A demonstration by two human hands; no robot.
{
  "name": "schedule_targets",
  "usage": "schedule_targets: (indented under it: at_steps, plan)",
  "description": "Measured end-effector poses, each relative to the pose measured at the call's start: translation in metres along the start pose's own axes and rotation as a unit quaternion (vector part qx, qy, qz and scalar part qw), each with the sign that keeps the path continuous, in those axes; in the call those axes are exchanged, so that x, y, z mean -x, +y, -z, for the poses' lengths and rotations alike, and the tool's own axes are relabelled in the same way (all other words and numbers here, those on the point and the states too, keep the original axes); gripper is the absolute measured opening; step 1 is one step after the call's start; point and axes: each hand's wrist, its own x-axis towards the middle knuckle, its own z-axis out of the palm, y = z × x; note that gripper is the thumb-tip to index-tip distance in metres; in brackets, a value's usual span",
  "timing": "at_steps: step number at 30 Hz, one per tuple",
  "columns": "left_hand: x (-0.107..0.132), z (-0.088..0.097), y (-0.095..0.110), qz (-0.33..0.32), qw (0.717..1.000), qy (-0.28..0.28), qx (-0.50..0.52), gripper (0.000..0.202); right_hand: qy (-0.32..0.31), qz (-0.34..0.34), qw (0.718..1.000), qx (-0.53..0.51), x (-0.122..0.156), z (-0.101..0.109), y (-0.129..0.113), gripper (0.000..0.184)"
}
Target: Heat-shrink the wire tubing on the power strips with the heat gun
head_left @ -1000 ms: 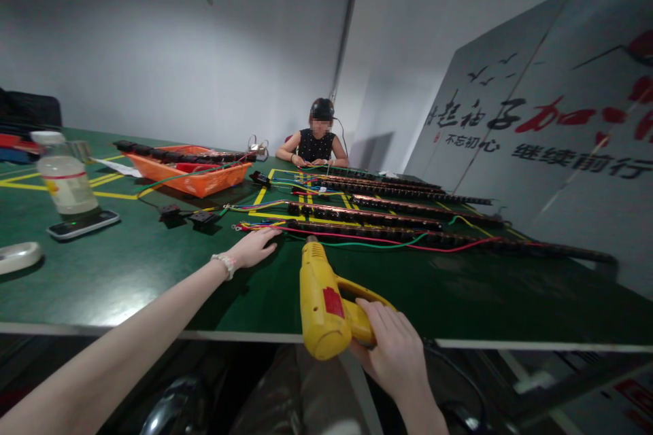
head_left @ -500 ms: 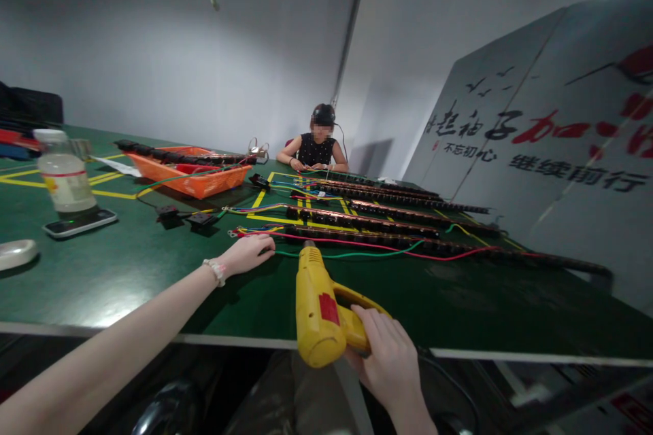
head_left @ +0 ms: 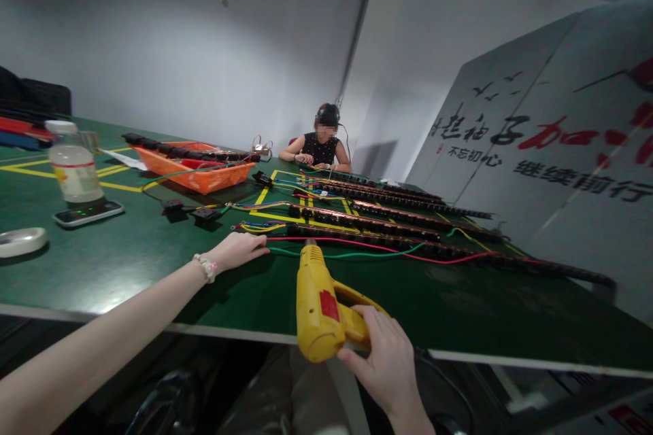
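In the head view, my right hand [head_left: 388, 357] is wrapped round the handle of a yellow heat gun [head_left: 317, 306]. The gun's nozzle points away from me, toward the nearest long dark wire harness [head_left: 352, 236]. My left hand [head_left: 237, 249], with a beaded bracelet at its wrist, is closed at the fingertips on a red wire [head_left: 326, 239] and a green wire [head_left: 352, 256]. The exact pinch is partly hidden by the fingers. Just beyond this hand lie thin coloured leads [head_left: 268, 225] from the harness end.
More bundled harnesses [head_left: 392, 214] lie across the green table [head_left: 143, 265]. An orange basket [head_left: 204, 180], black connectors [head_left: 204, 214], a bottle [head_left: 76, 166], a phone [head_left: 89, 213] and a white tape roll [head_left: 23, 242] are on the left. A co-worker [head_left: 321, 148] sits at the far side.
My left hand has shifted slightly left along the table with the wires. The heat gun stays nearly where it was. The view has turned a little, and the co-worker's hand has moved.
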Motion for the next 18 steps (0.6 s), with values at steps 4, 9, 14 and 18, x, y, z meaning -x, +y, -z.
schedule_targets:
  at_steps: [4,9,14,18]
  plan:
    - [0.015,0.007,-0.019,0.052,0.999,-0.017,-0.003,0.038,-0.104,-0.052,0.993,-0.011,-0.011,0.007,-0.012,0.053]
    - [0.020,0.008,-0.034,0.121,0.989,-0.004,0.083,0.053,-0.115,-0.034,0.993,-0.006,-0.026,0.001,-0.040,0.096]
    - [0.013,0.005,-0.035,0.194,0.977,0.012,0.082,0.057,-0.122,-0.061,0.991,-0.008,-0.036,-0.011,-0.069,0.103]
    - [0.012,0.006,-0.035,0.223,0.972,0.022,0.070,0.057,-0.151,-0.033,0.987,-0.033,-0.039,-0.020,-0.090,0.109]
